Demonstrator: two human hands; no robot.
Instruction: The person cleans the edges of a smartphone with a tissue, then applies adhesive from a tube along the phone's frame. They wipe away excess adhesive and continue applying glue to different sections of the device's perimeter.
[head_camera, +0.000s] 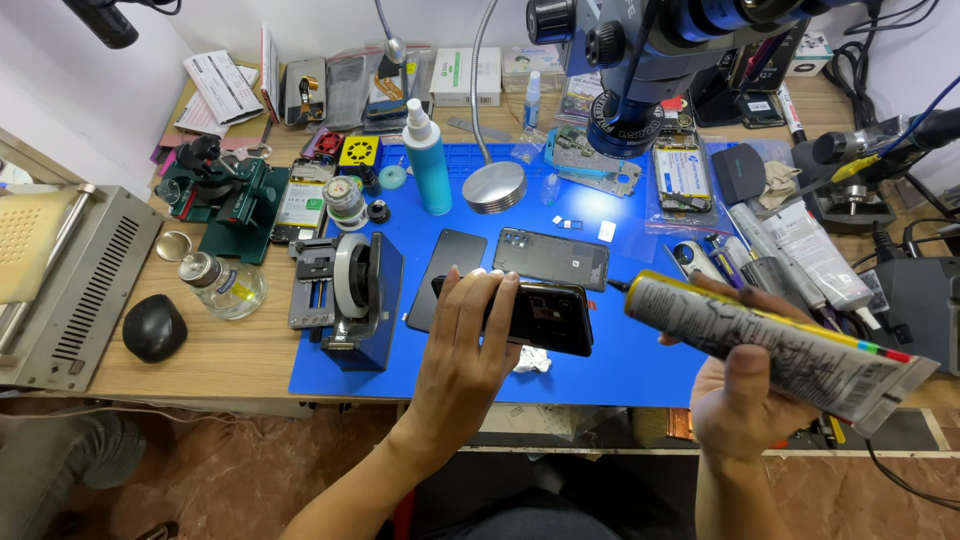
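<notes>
The left hand (462, 345) has its grip closed over a black phone (530, 315), fingers wrapped across the top edge, holding it just above the blue mat (420, 375) with its long axis running left to right. The right hand (740, 395) has its grip closed around a large glue tube (780, 350), which lies slanted, the crimped end out to the right and the thin nozzle (618, 286) pointing left, just beside the phone's right end. So the tube is to the right of the phone, nearly in line with it. Behind, flat on the mat, lie a back cover (551, 258) and a dark panel (446, 275); the tabletop (200, 350) carries a round clamp jig (350, 295) to the left
</notes>
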